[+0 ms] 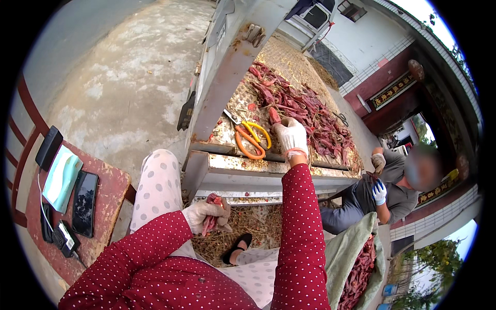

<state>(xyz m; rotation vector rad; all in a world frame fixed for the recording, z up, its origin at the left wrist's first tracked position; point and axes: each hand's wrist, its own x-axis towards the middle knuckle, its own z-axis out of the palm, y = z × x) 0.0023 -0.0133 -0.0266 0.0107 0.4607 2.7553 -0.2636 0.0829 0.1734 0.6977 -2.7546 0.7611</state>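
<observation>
My gloved left hand (201, 216) is closed around red dried chilli peppers (211, 220), held low over my lap. My gloved right hand (290, 134), reaching onto the rusty metal truck bed (222, 169), is closed on a red chilli (274, 116). Just left of it lie scissors (251, 146) with orange and yellow handles. Beyond it, a long heap of dried red chillies and stalks (323, 116) spreads over the bed.
A worn red chair (108, 206) at left holds phones, a mask and black devices. A co-worker (398, 199) in gloves sits at right, near a green sack of chillies (333, 253). Straw (261, 222) litters the ground below the bed.
</observation>
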